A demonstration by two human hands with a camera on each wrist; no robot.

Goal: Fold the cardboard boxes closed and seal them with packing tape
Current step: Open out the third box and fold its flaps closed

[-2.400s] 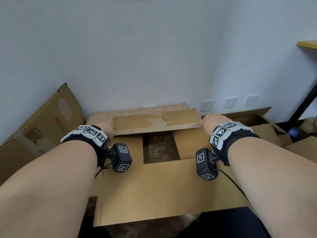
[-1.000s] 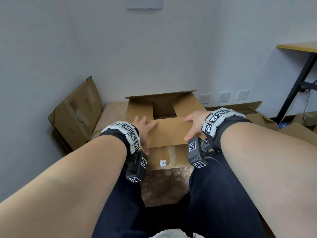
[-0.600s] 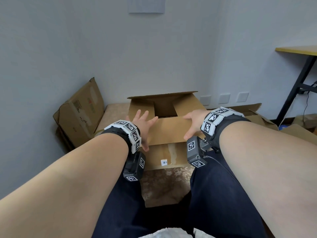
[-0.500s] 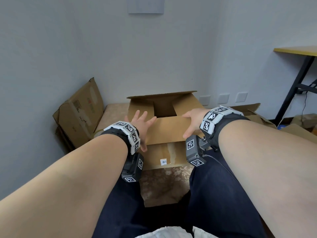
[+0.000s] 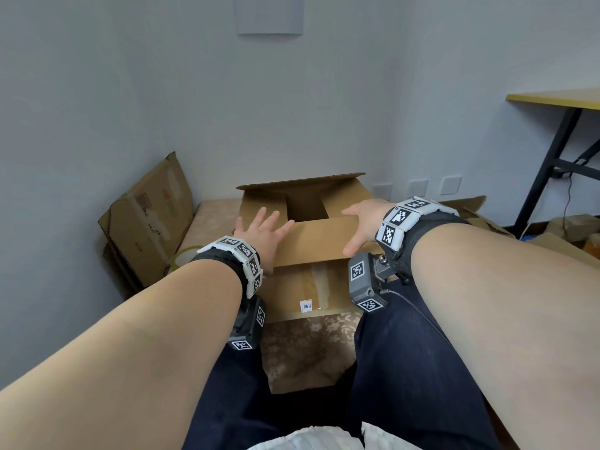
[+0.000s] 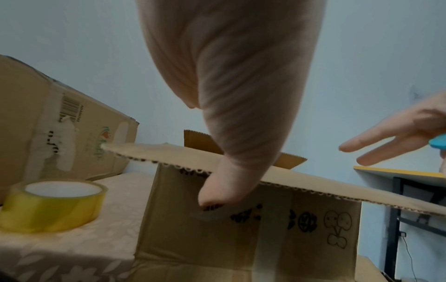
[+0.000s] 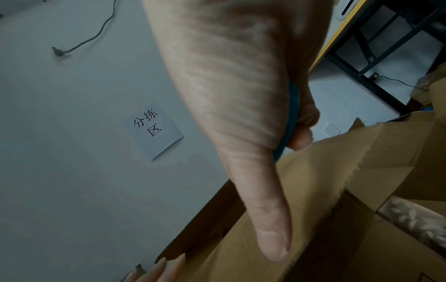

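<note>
So there's a gray wall (image 5: 162, 92) behind everything with a small paper sign (image 7: 153, 131) stuck on it, and a table (image 5: 558, 97) with a yellow top and black legs off to the right. The cardboard box (image 5: 305, 287) sits on a flower-patterned cloth (image 5: 302, 352) right in front of the person's knees, with its far flap (image 5: 302, 181) standing up and the top only partly closed, a dark gap showing in the middle. The near flap (image 5: 318, 241) is folded down flat, and both hands are on it. The left hand (image 5: 259, 235) lies spread, fingers straight, at the flap's left end, thumb hanging over the near edge. The right hand (image 5: 363, 222) rests on the right end with thumb and first fingers straight, but the last fingers curl around something blue (image 7: 289, 122) tucked in the palm, can't tell what it is. A flattened box (image 5: 149, 219) leans on the wall to the left, more loose cardboard (image 5: 480, 216) lies to the right. The yellowish roll of tape (image 6: 53, 206) sits on the cloth just left of the box.
</note>
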